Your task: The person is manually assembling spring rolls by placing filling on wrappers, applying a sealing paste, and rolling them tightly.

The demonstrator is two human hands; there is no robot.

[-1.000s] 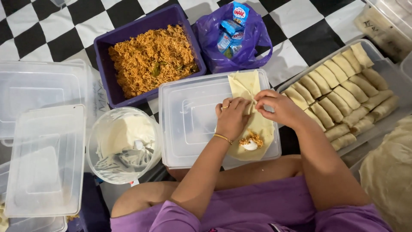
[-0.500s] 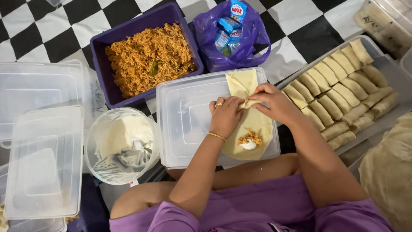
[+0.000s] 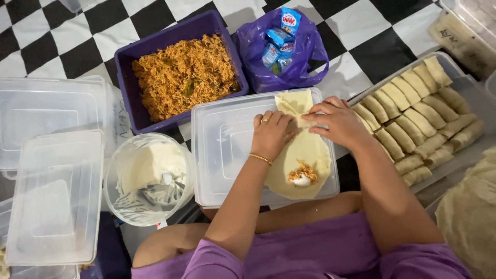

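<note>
Both hands rest on a pale wrapper spread over a clear lid lying on the checkered floor. The left hand, with a ring and a gold bracelet, lies palm down on the wrapper's left edge, fingers curled over it. The right hand pinches a fold in the wrapper's far part, thumb and fingers closed on the dough. Near the wrapper's close end sits a small heap of filling, orange noodles with a white piece beside them.

Beyond the lid, a purple tub holds fried noodles. To its right a purple bag holds small blue packets. On the right, a clear tray carries rows of rolls lying side by side. On the left of the lid stands a round bowl of white paste with a utensil in it. Further left lie more clear lids, stacked. At the right edge a pile of wrappers shows partly.
</note>
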